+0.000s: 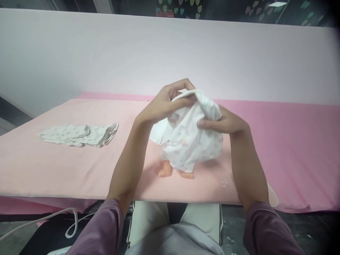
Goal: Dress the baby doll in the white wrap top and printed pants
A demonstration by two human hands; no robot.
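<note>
A baby doll stands on the pink table (53, 166), almost wholly covered by a white top with a pink print (188, 141); only its feet (166, 170) show below the hem. My left hand (166, 102) pinches the bunched upper edge of the garment from the left. On the right side my right hand (224, 122) grips the same bunched cloth, thumb pressed on the fabric. Both hands hold the garment up over the doll.
A second small white printed garment (79, 135) lies flat on the table to the left. A pale wall panel (170, 53) rises behind the table. A white cable (71, 221) hangs below the front edge, next to my knees.
</note>
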